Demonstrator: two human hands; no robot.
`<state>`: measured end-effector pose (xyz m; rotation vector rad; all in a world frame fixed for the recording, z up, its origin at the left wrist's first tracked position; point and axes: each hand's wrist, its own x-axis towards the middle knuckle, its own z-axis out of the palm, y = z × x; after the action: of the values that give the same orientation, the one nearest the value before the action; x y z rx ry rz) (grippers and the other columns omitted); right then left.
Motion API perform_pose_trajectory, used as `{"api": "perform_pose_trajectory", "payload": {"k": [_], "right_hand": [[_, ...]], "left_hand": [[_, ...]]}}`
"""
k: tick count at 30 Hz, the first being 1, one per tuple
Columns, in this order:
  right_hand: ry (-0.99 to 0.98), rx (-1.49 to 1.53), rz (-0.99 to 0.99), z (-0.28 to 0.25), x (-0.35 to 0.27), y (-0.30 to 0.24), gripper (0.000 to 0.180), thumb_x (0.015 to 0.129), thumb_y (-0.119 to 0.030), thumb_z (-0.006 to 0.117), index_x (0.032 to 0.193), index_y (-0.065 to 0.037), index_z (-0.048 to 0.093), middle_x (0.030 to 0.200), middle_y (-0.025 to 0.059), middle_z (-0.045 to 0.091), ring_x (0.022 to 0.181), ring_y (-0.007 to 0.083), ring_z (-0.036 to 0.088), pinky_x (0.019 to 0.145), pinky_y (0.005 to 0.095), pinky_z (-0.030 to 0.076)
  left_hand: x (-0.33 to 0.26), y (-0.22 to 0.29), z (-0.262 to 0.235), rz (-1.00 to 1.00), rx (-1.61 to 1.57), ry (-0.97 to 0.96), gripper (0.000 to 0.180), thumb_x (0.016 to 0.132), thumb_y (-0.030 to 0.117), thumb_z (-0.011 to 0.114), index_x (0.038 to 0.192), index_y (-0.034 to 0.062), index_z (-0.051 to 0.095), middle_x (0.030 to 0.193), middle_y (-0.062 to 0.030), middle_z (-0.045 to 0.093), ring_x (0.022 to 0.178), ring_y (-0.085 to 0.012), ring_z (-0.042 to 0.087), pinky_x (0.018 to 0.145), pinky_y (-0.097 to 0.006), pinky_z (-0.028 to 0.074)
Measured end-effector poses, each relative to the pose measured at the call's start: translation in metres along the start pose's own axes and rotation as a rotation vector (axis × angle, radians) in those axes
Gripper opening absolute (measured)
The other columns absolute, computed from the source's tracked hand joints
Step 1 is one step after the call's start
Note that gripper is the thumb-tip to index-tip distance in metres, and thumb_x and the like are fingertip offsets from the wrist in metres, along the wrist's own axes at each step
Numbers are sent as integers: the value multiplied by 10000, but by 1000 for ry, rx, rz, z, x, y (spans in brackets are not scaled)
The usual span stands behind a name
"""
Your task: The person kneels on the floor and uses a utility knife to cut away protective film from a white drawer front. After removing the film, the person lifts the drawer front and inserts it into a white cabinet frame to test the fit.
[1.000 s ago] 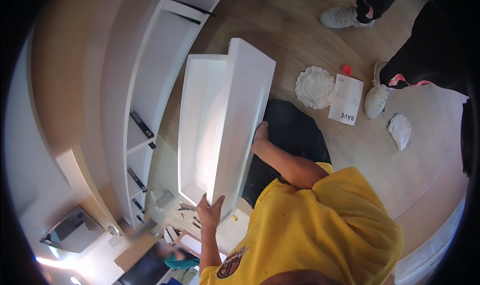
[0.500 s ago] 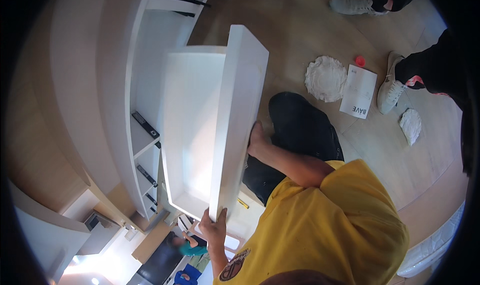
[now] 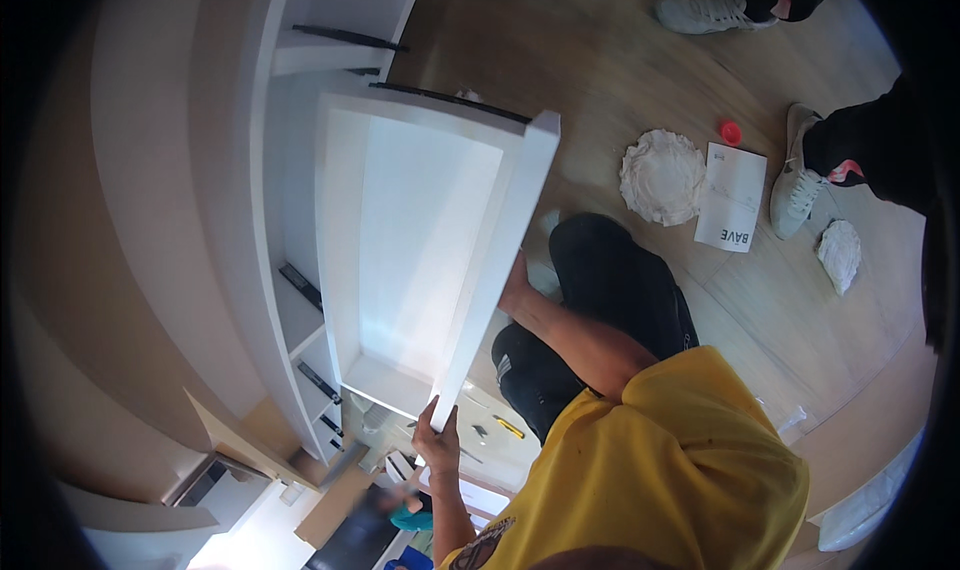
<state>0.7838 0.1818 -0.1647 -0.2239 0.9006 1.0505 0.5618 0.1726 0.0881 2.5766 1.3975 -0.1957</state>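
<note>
Gripping one end of the drawer's front (image 3: 500,260) with my left hand (image 3: 437,445), I had the fingers and thumb closed around the panel's edge. My right hand (image 3: 514,288) was on the outer side of that same front, farther along; the panel hid its fingers, so I could not tell how far they were curled. The drawer (image 3: 430,240) was between me and the cabinet (image 3: 325,58), its inside in view and its back end close to the openings. Whether that end was touching the cabinet, I could not tell. A black rail (image 3: 450,101) ran along the drawer's side beyond my right hand, and more dark rails showed inside the cabinet.

My knees (image 3: 602,260) were bent on the near side of the front. On the floor, near my left hand, was a yellow tool (image 3: 510,427). Past my knees lay a round white bundle (image 3: 663,178), a sheet (image 3: 732,198) just beside it, a red cap (image 3: 731,133) and a smaller white bundle (image 3: 839,257). Another person's shoe (image 3: 797,190) was between the sheet and that smaller bundle.
</note>
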Motion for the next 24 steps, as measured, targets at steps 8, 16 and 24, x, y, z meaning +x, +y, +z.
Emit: {"api": "perform_pose_trajectory", "payload": {"k": [8, 16, 24], "right_hand": [[-72, 93, 94, -15, 33, 1, 560, 1034, -414, 231, 1275, -44, 575, 1226, 131, 649, 1152, 253, 627, 1019, 441, 509], [73, -33, 74, 13, 30, -11, 538, 1033, -382, 252, 1255, -29, 592, 1185, 131, 657, 1114, 256, 635, 970, 439, 524], [119, -88, 57, 17, 43, -12, 513, 1027, -359, 282, 1228, -23, 612, 1168, 142, 657, 1078, 246, 642, 936, 428, 532]], "left_hand": [[20, 11, 7, -91, 13, -32, 376, 785, 67, 850, 1131, 15, 714, 1049, -183, 754, 943, -308, 751, 827, -382, 586], [28, 5, 19, -132, -2, -34, 375, 786, 87, 857, 1124, 13, 714, 1015, -193, 751, 907, -311, 751, 799, -391, 582], [35, -1, 28, -72, 19, -17, 372, 782, 113, 865, 1110, 25, 712, 1021, -191, 752, 888, -344, 748, 778, -409, 583]]}}
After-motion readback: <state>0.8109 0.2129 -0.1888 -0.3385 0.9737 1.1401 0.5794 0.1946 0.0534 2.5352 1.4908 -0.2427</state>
